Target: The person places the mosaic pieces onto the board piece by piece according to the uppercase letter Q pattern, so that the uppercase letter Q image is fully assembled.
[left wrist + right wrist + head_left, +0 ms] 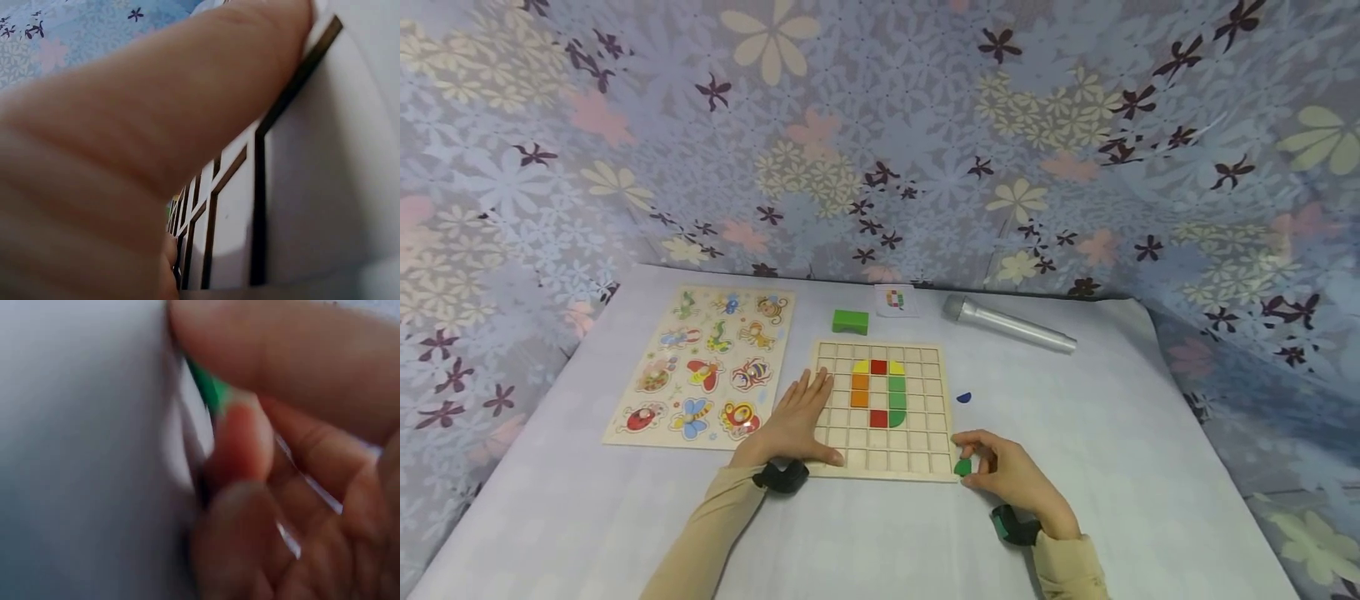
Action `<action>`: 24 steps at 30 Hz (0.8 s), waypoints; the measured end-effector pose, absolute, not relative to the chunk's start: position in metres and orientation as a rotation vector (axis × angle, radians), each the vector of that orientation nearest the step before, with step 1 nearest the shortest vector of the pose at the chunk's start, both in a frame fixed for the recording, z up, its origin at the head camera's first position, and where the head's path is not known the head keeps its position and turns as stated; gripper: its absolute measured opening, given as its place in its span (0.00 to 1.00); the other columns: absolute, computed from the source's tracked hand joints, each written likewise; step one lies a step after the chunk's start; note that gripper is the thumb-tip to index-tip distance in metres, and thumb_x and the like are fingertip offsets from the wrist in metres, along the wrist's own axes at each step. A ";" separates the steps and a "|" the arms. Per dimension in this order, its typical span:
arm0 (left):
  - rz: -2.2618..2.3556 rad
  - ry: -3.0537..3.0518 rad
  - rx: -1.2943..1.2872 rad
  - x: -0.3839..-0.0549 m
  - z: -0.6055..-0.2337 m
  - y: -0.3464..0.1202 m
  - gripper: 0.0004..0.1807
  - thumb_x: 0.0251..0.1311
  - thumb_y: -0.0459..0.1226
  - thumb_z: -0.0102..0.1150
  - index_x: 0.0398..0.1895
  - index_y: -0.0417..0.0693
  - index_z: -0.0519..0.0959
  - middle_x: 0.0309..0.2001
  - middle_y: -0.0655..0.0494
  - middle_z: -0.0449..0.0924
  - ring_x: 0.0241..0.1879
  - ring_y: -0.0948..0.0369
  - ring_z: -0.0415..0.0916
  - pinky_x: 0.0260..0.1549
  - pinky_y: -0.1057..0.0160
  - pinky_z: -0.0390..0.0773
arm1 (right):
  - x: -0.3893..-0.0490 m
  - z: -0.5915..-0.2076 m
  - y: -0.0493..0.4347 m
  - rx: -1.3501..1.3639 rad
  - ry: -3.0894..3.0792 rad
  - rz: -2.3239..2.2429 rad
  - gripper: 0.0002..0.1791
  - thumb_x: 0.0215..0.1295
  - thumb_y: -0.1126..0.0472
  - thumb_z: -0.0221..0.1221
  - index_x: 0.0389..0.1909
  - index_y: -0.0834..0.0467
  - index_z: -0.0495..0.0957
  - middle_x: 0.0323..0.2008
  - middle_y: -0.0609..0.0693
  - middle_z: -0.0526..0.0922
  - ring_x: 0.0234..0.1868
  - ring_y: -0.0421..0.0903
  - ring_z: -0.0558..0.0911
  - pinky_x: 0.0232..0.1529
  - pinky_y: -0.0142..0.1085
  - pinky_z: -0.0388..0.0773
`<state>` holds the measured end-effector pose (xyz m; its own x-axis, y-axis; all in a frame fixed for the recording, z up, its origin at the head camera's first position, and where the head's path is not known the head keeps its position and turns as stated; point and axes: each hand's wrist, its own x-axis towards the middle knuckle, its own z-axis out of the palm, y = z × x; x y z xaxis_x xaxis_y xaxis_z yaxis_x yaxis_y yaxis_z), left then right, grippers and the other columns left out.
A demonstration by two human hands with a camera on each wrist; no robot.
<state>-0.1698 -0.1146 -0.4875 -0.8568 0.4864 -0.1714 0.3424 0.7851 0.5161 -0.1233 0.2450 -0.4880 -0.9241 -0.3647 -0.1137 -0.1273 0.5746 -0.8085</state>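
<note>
My left hand (pixel 793 421) lies spread on the left side of a wooden grid board (pixel 842 437), its thumb along the front edge. In the left wrist view the thumb (pixel 187 81) crosses the board's slots. Near the board's front right corner, my right hand (pixel 1003 471) pinches a small green block (pixel 963 467) with a rounded edge between thumb and fingers. The right wrist view shows only a sliver of this green block (pixel 209 387) behind the thumb. Red, orange, yellow and green blocks (pixel 897 400) form a ring-like pattern in the grid.
A dark blue half-round block (pixel 964 397) lies right of the board. Behind it are a silver microphone (pixel 1015 325), a pattern card (pixel 897 301) and a green arch block (pixel 851 322). An insect puzzle board (pixel 658 350) lies at the left on the white-covered table (pixel 865 542).
</note>
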 end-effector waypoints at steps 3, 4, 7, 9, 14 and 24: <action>0.709 2.686 0.638 -0.171 -0.489 -0.115 0.71 0.39 0.59 0.74 0.76 0.36 0.39 0.78 0.40 0.31 0.77 0.41 0.25 0.75 0.41 0.33 | -0.143 -0.488 0.242 -0.328 2.666 -1.186 0.17 0.53 0.68 0.68 0.46 0.58 0.81 0.32 0.50 0.80 0.24 0.38 0.69 0.24 0.28 0.67; 0.713 2.687 0.642 -0.171 -0.490 -0.114 0.71 0.39 0.59 0.74 0.76 0.36 0.39 0.78 0.40 0.32 0.77 0.41 0.25 0.75 0.41 0.34 | -0.150 -0.488 0.241 -0.291 2.712 -1.166 0.14 0.54 0.67 0.67 0.43 0.58 0.82 0.31 0.50 0.80 0.24 0.38 0.69 0.25 0.28 0.66; 0.714 2.682 0.662 -0.170 -0.493 -0.114 0.71 0.39 0.59 0.74 0.76 0.34 0.40 0.78 0.39 0.33 0.77 0.40 0.26 0.74 0.40 0.35 | -0.169 -0.486 0.236 -0.154 2.789 -1.178 0.10 0.59 0.66 0.64 0.42 0.60 0.82 0.32 0.54 0.82 0.26 0.39 0.72 0.26 0.28 0.68; 0.702 2.676 0.675 -0.169 -0.494 -0.113 0.71 0.39 0.60 0.73 0.76 0.34 0.39 0.78 0.38 0.32 0.77 0.40 0.26 0.74 0.41 0.35 | -0.179 -0.484 0.230 -0.085 2.776 -1.260 0.11 0.61 0.65 0.63 0.45 0.61 0.81 0.38 0.58 0.83 0.29 0.40 0.75 0.26 0.29 0.72; 0.698 2.677 0.670 -0.167 -0.494 -0.112 0.71 0.39 0.60 0.73 0.76 0.34 0.40 0.78 0.39 0.32 0.77 0.40 0.26 0.75 0.41 0.35 | -0.197 -0.477 0.203 -0.055 2.636 -1.524 0.16 0.64 0.63 0.61 0.52 0.61 0.79 0.48 0.62 0.80 0.34 0.43 0.74 0.30 0.30 0.72; 0.705 2.682 0.655 -0.169 -0.489 -0.114 0.71 0.39 0.59 0.74 0.76 0.35 0.39 0.78 0.39 0.31 0.77 0.41 0.25 0.75 0.42 0.34 | -0.200 -0.477 0.157 -0.255 2.536 -1.531 0.15 0.65 0.63 0.61 0.52 0.58 0.81 0.48 0.60 0.82 0.32 0.42 0.73 0.31 0.30 0.70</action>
